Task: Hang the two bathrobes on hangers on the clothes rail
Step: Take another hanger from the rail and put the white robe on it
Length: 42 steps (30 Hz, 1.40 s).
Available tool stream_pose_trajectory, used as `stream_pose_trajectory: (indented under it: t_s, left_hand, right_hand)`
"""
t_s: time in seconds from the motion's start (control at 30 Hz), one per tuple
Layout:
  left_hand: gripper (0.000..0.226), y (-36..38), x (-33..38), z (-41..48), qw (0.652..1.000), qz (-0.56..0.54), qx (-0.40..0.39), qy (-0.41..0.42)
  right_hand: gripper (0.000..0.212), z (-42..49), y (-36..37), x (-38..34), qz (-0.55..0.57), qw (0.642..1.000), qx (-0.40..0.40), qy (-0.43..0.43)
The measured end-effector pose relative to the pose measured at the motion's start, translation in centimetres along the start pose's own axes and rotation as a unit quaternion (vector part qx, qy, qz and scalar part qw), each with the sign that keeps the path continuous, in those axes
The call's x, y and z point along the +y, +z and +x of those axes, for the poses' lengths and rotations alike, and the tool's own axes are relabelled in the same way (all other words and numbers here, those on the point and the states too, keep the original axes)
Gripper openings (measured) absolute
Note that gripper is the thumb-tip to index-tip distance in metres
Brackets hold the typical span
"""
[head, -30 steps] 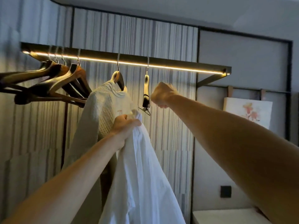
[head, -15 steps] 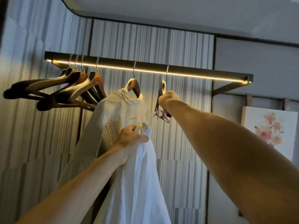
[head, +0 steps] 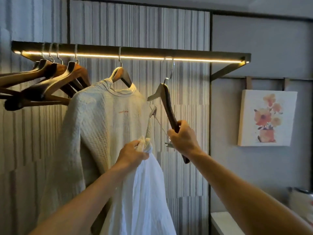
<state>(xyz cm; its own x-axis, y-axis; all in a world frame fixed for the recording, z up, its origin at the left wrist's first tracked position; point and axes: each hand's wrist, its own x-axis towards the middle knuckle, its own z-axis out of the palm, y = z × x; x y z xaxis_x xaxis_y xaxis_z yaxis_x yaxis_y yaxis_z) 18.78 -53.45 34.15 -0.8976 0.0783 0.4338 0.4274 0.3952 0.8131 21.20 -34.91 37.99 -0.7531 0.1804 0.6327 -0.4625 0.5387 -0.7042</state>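
Observation:
A dark clothes rail [head: 194,54] with a lit strip runs across the striped wall. A cream waffle bathrobe [head: 101,126] hangs from it on a wooden hanger [head: 121,74]. My left hand [head: 133,154] is shut on the bunched top of a white bathrobe [head: 144,197], which drapes down below it. My right hand [head: 183,139] grips the lower arm of a second wooden hanger [head: 167,104] with metal clips. This hanger is tilted, and its hook sits just under the rail; I cannot tell whether the hook rests on it.
Several bare wooden hangers [head: 42,82] crowd the rail's left end. A flower painting [head: 267,117] hangs on the grey wall at right. A white surface [head: 223,223] lies low at right. The rail's right stretch is bare up to its bracket [head: 227,70].
My right hand has closed on the clip hanger and pulled it down and toward me, tilting it. My left hand has kept its hold on the white bathrobe.

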Motion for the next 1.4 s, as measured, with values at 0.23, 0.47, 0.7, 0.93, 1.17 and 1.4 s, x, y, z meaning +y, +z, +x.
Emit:
stream_pose_trajectory:
  t_s: [0.23,0.47,0.7,0.93,1.17,1.4]
  left_hand:
    - [0.021,5.9,-4.3,-1.3,0.994,0.092,-0.037,-0.048]
    - [0.027,11.0,-8.8,-3.8,0.973,0.198,-0.099,-0.071]
    - [0.028,10.2,-13.6,-5.2,0.923,0.369,-0.024,-0.105]
    - [0.019,14.3,-12.5,-7.1,0.946,0.305,-0.042,-0.104]
    - [0.013,16.7,-7.3,-10.2,0.979,0.172,-0.113,0.012]
    - [0.026,14.1,-7.0,-10.8,0.953,0.157,-0.217,0.139]
  right_hand:
    - [0.016,-6.2,1.0,8.5,-0.037,0.987,-0.077,0.138]
    - [0.021,-13.8,-1.6,15.5,0.06,0.979,-0.071,0.179]
    - [0.033,-18.9,-6.4,17.8,0.028,0.983,-0.103,0.152]
    - [0.025,-20.4,-7.2,16.7,0.068,0.966,-0.177,0.176]
    - [0.03,-20.9,-5.4,17.5,0.086,0.952,-0.187,0.225]
    - [0.037,-20.1,-6.7,16.3,0.141,0.948,-0.198,0.207]
